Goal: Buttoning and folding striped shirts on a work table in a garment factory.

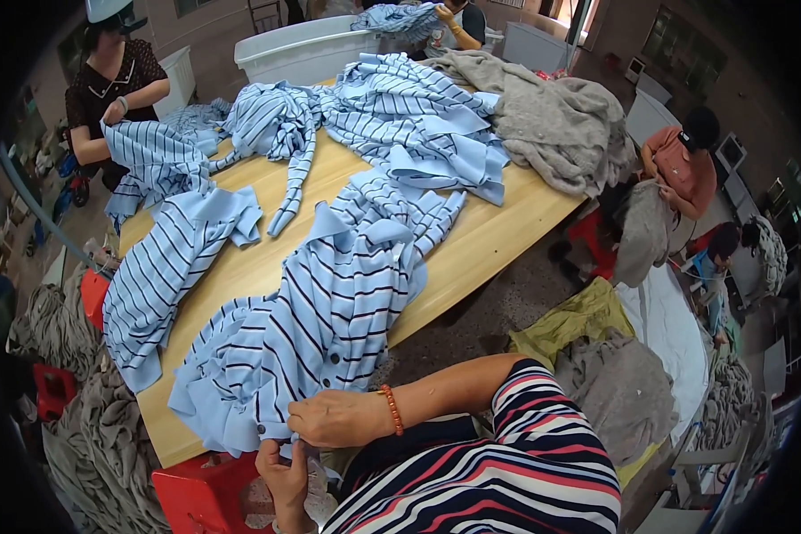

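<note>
The blue striped shirt point(343, 294) lies bunched on the near corner of the wooden table point(498, 227), its buttoned edge hanging over the side; the right hand point(334, 418) pinches that edge near a dark button, and the left hand point(285, 481) is close below, the two almost together, though I cannot tell whether the left fingertips grip the cloth. Farther up the table lie more striped shirts point(405, 111) and a heap of grey cardigans point(565, 120); a red stool point(200, 498) stands under the near corner; a white tub point(307, 52) sits beyond the far edge.
</note>
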A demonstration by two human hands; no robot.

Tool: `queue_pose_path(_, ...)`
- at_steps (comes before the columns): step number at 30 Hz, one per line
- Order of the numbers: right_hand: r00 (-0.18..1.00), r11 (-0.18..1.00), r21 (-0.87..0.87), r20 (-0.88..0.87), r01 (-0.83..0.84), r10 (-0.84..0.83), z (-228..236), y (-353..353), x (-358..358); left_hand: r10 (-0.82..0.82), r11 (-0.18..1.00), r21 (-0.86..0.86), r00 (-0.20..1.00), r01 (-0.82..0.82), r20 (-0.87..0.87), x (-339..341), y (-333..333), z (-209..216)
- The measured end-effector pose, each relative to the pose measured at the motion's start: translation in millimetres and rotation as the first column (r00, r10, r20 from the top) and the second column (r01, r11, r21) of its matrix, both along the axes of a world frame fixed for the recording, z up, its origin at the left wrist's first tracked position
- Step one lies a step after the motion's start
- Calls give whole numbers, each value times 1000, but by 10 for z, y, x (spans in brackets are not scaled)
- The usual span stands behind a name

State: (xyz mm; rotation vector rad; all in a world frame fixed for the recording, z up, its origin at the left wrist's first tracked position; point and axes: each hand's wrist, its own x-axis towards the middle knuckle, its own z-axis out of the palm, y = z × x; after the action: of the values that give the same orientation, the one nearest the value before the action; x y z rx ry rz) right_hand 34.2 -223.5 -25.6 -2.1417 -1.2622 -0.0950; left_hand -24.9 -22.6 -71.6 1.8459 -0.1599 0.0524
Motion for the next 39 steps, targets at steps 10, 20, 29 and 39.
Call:
queue_pose_path(10,978,996,-39,-198,-79,70,28,0,88,-11,1000,-20,1000,11,9,37,-62,-37)
queue_pose_path(20,977,989,-44,-168,-138,129,-46,4,132,-54,998,13,999,54,2,67,-46,-59)
queue_pose_path(29,954,980,194,-300,43,17,-113,62,141,143,979,133,984,-156,105,-94,-22,-59)
queue_pose_path(39,959,985,161,-265,-60,101,193,141,-81,82,996,-38,994,-84,-67,-242,1,304)
